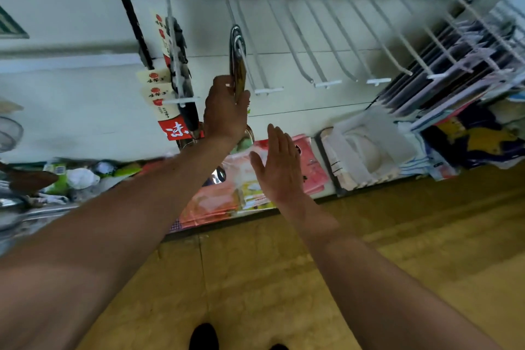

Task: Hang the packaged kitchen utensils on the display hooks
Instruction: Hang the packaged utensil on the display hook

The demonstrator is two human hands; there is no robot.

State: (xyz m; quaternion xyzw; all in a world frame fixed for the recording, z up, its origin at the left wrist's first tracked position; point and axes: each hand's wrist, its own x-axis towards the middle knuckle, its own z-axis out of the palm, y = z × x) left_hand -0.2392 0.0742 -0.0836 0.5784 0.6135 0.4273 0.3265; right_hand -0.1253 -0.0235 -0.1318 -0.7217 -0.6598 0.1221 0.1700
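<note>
Head-worn wide-angle camera looks forward and down at a shop display wall.

The single view sits close behind the person's raised left hand (225, 111) and right hand (279, 167), both near mid-frame. The white display hooks (321, 37) fan across the top within arm's reach, the yellow-brown floor (284, 278) fills the bottom, and a dark shoe (204, 335) tip marks the lower edge.

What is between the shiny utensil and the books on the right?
Only bare hooks, between the utensil and the books, seen in the head view.
</note>
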